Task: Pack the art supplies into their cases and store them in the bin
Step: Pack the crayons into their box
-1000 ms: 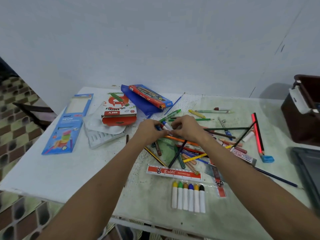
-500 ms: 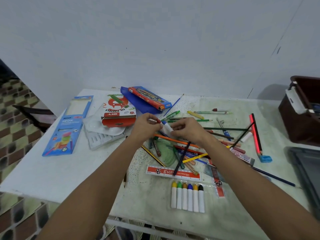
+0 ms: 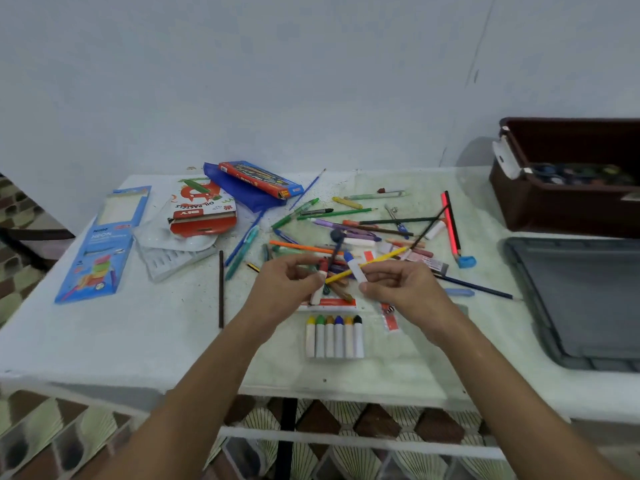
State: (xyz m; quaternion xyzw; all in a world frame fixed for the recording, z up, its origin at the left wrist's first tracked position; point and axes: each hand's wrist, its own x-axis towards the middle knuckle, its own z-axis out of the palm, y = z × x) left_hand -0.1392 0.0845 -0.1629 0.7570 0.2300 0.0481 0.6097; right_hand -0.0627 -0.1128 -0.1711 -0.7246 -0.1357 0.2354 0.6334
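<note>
left hand (image 3: 291,282): raised above the pile, fingers curled, pinching a red-tipped white crayon (image 3: 320,280); crayon tilted, red tip up.
right hand (image 3: 398,285): raised beside the left, thumb and fingers pinching a blue-tipped white crayon (image 3: 355,268) by its lower end; blue tip points up and left.
gap: the two crayons sit close, cannot tell if they touch.
crayon pack (image 3: 334,336): clear sleeve, six white sticks with coloured tips side by side, flat on the table (image 3: 104,341) just below the hands.
loose pile (image 3: 363,233): pencils, pens and crayons scattered and crossing, mid-table behind the hands; a yellow pencil (image 3: 377,259) runs between the hands.
orange-white label strip (image 3: 332,303): flat just above the crayon pack, partly hidden by the left hand.
oil pastels box (image 3: 202,213): red and white, far left of centre, resting on a white plastic tray (image 3: 173,251).
blue neon box (image 3: 104,244): flat at left edge of table.
red pencil box (image 3: 259,178): lying on a blue pouch (image 3: 242,195), back of table.
bin (image 3: 561,206): dark brown, far right, open, small dark items inside, blurred.
grey lid (image 3: 581,303): flat at right edge, in front of the bin.
dark stick (image 3: 221,289): lies alone, left of the left forearm.
</note>
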